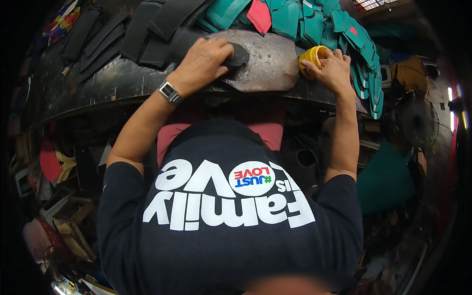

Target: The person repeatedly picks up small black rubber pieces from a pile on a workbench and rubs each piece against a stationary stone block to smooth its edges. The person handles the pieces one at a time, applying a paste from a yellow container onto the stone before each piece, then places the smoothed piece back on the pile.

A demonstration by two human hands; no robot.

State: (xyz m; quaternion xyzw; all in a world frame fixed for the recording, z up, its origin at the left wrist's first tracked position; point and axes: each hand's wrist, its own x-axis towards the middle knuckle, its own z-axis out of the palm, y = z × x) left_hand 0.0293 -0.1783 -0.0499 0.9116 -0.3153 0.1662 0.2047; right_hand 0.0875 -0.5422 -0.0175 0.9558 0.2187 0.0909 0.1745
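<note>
My left hand (206, 64), with a metal watch on its wrist, is closed on a black flat piece (239, 55) with a rounded end. That piece lies over the left part of a worn grey slab (270, 61) at the table's near edge. To the right of the slab my right hand (333, 71) grips a small yellow cup (306, 60) at its mouth. The cup is tilted, and its contents cannot be made out. Some fingertips of both hands are hidden.
Stacks of black cut pieces (142, 34) lie along the table's left. Overlapping green cut pieces (285, 22) cover the far right, with a red piece (259, 17) among them. A fan (423, 120) stands right of the table. Green sheet material (386, 179) lies below.
</note>
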